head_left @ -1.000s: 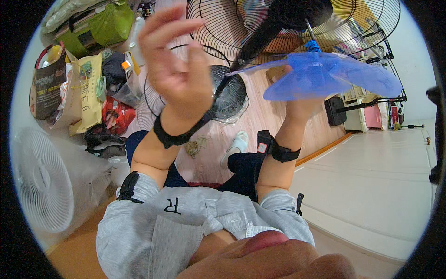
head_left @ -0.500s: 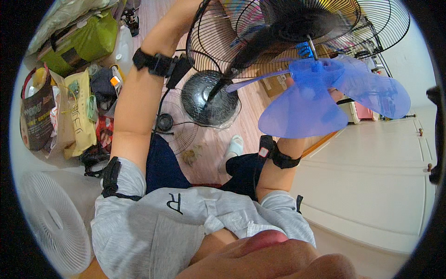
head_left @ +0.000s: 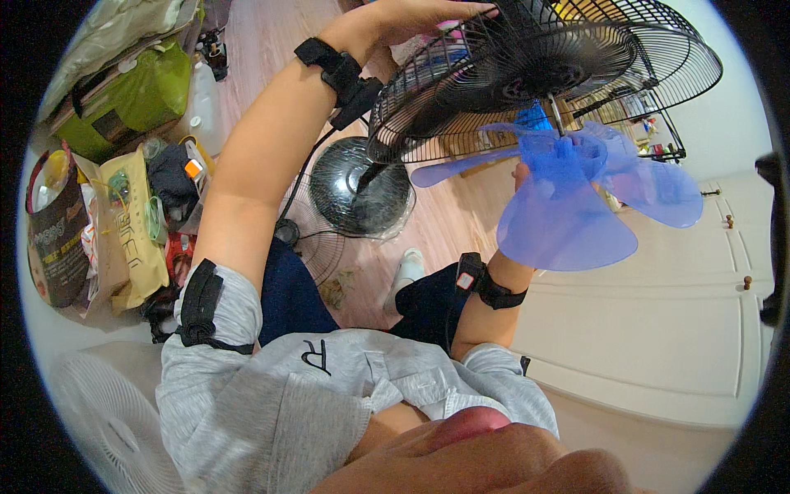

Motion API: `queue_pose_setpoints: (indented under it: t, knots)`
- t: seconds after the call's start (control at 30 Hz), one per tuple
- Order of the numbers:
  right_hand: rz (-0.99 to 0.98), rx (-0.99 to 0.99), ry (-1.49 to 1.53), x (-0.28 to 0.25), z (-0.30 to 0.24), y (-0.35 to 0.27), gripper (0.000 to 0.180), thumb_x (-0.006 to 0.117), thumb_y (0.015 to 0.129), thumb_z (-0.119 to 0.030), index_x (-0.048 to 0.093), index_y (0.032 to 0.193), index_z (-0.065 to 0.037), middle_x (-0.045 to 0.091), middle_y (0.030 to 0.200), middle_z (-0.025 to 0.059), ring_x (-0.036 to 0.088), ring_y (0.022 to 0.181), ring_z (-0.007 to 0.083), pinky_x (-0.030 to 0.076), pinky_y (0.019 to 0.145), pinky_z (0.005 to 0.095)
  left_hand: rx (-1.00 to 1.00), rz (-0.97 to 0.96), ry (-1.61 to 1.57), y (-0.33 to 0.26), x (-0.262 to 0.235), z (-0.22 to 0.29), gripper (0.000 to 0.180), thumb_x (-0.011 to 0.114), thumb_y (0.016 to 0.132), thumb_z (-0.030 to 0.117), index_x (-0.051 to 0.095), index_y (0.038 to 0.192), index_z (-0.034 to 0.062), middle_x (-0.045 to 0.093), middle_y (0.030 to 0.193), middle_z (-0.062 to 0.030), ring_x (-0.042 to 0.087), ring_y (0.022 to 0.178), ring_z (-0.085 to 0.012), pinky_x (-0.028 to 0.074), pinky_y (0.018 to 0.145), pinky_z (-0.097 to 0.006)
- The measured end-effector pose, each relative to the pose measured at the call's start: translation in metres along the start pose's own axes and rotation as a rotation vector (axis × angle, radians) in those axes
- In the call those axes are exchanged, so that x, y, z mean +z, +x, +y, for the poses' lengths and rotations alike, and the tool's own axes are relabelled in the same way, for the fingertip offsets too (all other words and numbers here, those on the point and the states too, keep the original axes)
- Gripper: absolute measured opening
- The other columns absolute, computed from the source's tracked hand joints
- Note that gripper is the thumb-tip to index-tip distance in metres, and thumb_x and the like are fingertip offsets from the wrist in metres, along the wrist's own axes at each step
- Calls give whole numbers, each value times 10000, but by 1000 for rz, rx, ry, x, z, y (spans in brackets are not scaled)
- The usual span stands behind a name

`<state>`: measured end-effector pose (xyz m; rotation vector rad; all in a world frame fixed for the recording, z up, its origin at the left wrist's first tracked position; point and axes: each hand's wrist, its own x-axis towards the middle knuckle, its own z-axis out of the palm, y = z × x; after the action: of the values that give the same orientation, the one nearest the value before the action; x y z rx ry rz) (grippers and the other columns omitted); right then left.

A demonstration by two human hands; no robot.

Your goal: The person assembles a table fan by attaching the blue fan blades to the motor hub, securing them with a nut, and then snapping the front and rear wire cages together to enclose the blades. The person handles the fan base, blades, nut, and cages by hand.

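A black standing fan (head_left: 527,78) leans across the upper right, its wire grille flaring around the motor and a bare metal shaft sticking out toward me. Around that shaft is a translucent blue fan blade (head_left: 568,218). My left hand (head_left: 424,16) reaches over the grille's rim to the dark motor housing and appears to grip it; most of its fingers are hidden. Behind the blade, my right hand (head_left: 522,171) holds it near the hub, only a fingertip showing past the blue plastic. The fan's round black base (head_left: 360,188), wrapped in clear film, rests on the floor.
A loose wire grille (head_left: 317,239) lies on the floor by my left leg. Bags, a yellow paper one (head_left: 136,239) and a green one (head_left: 123,99), crowd the left side beside a white bottle (head_left: 204,107). White cabinet doors (head_left: 650,305) stand at right.
The fan head has tilted, and its grille has shifted right. My left hand has moved right and shows more at the motor. The blue blade has turned and lowered slightly with my right hand.
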<state>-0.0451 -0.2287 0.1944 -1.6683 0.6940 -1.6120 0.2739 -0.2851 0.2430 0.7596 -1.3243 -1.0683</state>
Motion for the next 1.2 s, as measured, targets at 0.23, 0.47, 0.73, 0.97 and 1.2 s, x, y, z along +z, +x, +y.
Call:
queue_pose_setpoints:
  t: [0.23, 0.47, 0.73, 0.97, 1.2]
  knots:
    - [57, -75, -76, 0, -2, 1, 651, 793, 808, 13, 505, 1392, 17, 589, 1336, 152, 669, 944, 240, 606, 710, 317, 184, -30, -111, -4, 18, 2, 858, 781, 932, 221, 259, 1589, 43, 561, 1391, -117, 580, 1191, -191, 530, 945, -323]
    - [34, 50, -7, 4, -23, -11, 740, 792, 796, -6, 444, 1449, 3, 556, 1403, 132, 595, 1188, 239, 605, 805, 316, 0, 95, -38, -18, 20, 13, 931, 830, 889, 299, 257, 1598, 104, 555, 1402, -95, 588, 1164, -180, 539, 894, -349]
    - [-11, -259, -479, -13, -5, 18, 989, 889, 673, -37, 344, 1498, -47, 530, 1405, 152, 593, 1196, 272, 552, 956, 382, 24, 185, 17, -22, 26, 11, 1018, 875, 834, 346, 252, 1583, 52, 546, 1398, -152, 578, 1211, -216, 544, 913, -359]
    - [-84, -127, -462, -23, -3, 35, 1151, 904, 611, -26, 264, 1567, -36, 485, 1443, 199, 593, 1188, 278, 555, 968, 383, 239, 213, 217, -27, 28, 12, 888, 871, 838, 331, 346, 1442, -54, 553, 1339, -170, 550, 1233, -234, 490, 1029, -374]
    - [-116, 1, -240, -7, -12, 39, 1121, 885, 644, 18, 269, 1580, -23, 517, 1409, 193, 621, 1117, 257, 565, 932, 345, 250, 268, 254, -30, 29, 9, 752, 836, 883, 292, 386, 1379, -49, 583, 1252, -142, 577, 1157, -210, 499, 987, -363]
